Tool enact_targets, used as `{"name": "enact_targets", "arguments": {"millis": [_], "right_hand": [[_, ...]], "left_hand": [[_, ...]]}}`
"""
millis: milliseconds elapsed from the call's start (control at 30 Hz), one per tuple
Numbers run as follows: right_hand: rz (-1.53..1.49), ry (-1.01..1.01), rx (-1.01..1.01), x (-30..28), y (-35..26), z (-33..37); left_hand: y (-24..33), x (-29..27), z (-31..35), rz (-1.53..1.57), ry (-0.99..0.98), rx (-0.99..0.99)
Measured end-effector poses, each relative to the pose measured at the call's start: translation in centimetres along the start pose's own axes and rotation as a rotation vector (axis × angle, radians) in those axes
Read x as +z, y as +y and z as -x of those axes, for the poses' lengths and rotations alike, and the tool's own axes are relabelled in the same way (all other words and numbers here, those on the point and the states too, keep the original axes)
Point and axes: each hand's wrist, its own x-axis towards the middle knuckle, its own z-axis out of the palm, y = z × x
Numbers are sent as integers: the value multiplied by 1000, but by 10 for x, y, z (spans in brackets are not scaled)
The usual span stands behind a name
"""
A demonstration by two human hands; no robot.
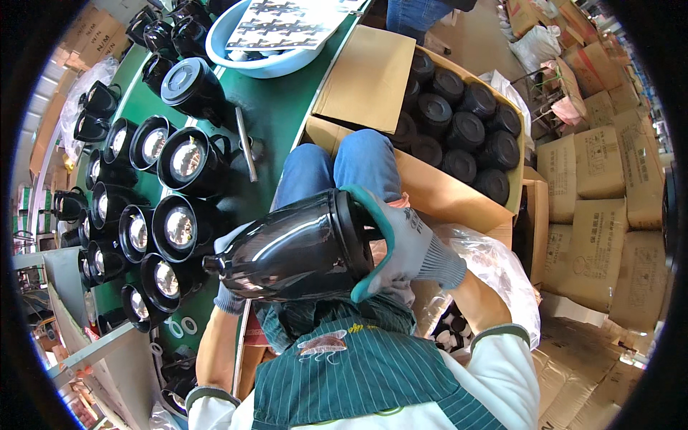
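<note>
A glossy black thermos jug [290, 247] lies sideways in front of my lap, its narrow spout end pointing left. Wrapped round its wide ringed end is my right hand [405, 240], in a grey glove with a green palm. My left hand [231, 298], gloved too, holds the jug near its spout end; most of its fingers are hidden behind the jug. On the green bench to the left stand several black jugs [188, 159] with their mouths up, showing shiny silver liners. A metal rod [246, 143] rises from the bench near a capped black jug [190, 89].
An open carton [401, 175] with several round black parts [459, 129] stands by my knees. A light-blue basin [276, 66] with a printed sheet [287, 25] sits at the bench's far end. Clear plastic film [494, 269] lies at my right; stacked cartons [595, 244] stand beyond.
</note>
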Motion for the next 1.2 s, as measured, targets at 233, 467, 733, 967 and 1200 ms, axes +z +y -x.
{"name": "enact_targets", "arguments": {"millis": [233,467,733,967,1200], "right_hand": [[-516,-130,314,15,97,-5],[249,151,-20,-10,16,27],[-46,365,-447,50,105,-17],[140,295,-445,29,32,-14],[-644,325,-332,44,70,-47]], "left_hand": [[138,38,-13,-1024,-126,1082],[58,13,-10,-112,91,151],[128,52,-14,-815,236,791],[77,10,-12,-271,140,298],[136,27,-13,-947,179,986]]}}
